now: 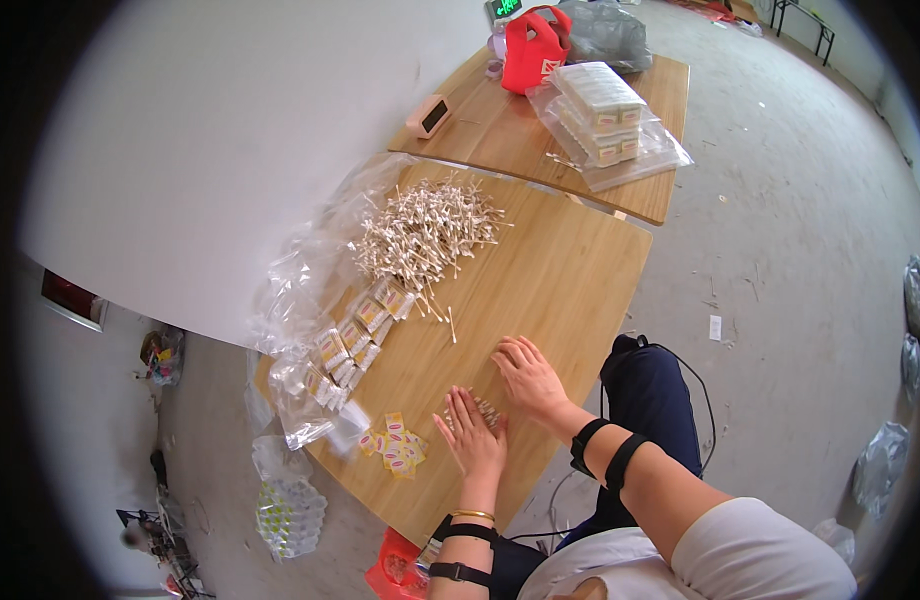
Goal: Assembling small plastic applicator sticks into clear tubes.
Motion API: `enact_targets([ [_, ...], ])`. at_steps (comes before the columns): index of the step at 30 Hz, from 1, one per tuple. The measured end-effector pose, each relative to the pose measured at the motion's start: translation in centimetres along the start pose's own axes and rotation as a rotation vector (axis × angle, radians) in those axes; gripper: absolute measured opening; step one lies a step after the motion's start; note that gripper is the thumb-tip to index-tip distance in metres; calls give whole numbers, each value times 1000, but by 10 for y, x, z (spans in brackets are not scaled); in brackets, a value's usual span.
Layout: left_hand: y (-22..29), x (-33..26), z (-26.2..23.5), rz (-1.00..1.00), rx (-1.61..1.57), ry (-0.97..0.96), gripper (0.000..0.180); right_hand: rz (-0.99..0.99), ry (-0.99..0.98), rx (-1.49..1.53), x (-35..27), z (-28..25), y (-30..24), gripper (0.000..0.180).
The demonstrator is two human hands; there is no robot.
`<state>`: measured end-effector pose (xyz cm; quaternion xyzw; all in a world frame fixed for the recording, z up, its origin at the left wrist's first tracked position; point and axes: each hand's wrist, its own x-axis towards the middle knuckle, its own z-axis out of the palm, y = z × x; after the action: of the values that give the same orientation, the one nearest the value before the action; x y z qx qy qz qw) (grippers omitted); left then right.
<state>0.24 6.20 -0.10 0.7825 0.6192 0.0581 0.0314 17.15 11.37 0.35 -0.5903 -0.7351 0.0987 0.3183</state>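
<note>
My left hand (pixel 472 438) lies flat with its fingers stretched out over a small group of cotton swabs (pixel 488 411) near the front of the wooden table (pixel 540 260). Part of that group is hidden beneath the palm. Just to the right, my right hand (pixel 530 377) rests palm down on the wood, fingers extended and nothing visible in them. A big loose heap of cotton swabs (pixel 430 232) spreads over the table's far left. Small packs of swabs with yellow-and-white labels (pixel 352 338) line the left side. Several yellow-and-white cards (pixel 397 447) lie left of my left hand.
Crumpled clear plastic (pixel 298 285) runs along the left table edge. A second table (pixel 470 125) beyond carries a pink clock (pixel 429 117), a red bag (pixel 533 50), a grey plastic bag (pixel 608 36) and bagged stacks of packs (pixel 602 110). A red container (pixel 395 565) stands below the front edge.
</note>
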Motion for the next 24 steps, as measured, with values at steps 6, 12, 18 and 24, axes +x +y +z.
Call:
enact_targets([
  [6, 1, -11, -11, 4, -48, -53, 79, -5, -9, 2, -1, 0, 0, 45],
  [12, -7, -20, -11, 55, -76, -63, 81, -5, -9, 4, 0, -2, -1, 44],
  [18, -8, -21, -7, 61, -24, -113, 89, 6, -1, 12, -1, -3, -3, 39],
  [24, -3, -32, -6, 38, 13, -125, 92, -3, 15, -1, -1, -1, -3, 38],
])
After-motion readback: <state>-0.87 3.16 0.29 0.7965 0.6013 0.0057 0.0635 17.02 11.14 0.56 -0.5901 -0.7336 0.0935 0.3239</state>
